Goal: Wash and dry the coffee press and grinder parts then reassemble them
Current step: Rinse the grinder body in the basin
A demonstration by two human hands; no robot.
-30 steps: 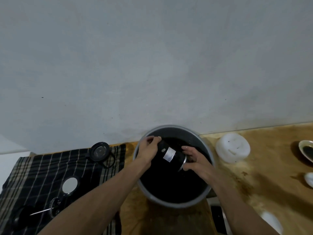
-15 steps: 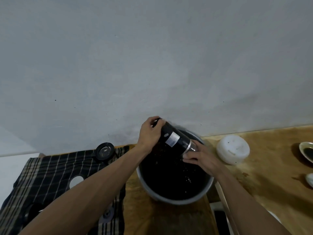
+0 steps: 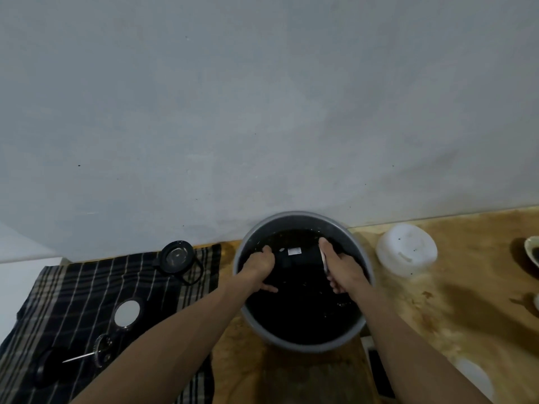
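A black cylindrical grinder body (image 3: 297,258) with a small white label lies sideways, low in the dark water of a grey basin (image 3: 369,266). My left hand (image 3: 259,265) grips its left end. My right hand (image 3: 341,265) holds its right end, where a metal rim shows. On the checked cloth (image 3: 81,290) at the left lie a black coffee press carafe (image 3: 176,256), a round mesh filter disc (image 3: 127,312) and a plunger rod with its disc (image 3: 93,349).
A white plastic lid or bowl (image 3: 407,250) sits upside down on the wooden counter (image 3: 466,310) right of the basin. Small dishes (image 3: 532,253) stand at the far right edge. A phone (image 3: 379,371) lies near the front, beside a white object (image 3: 474,377). A plain wall rises right behind.
The grinder body was lifted tilted above the basin half a second ago. It has come back down into the water and now lies level between both hands.
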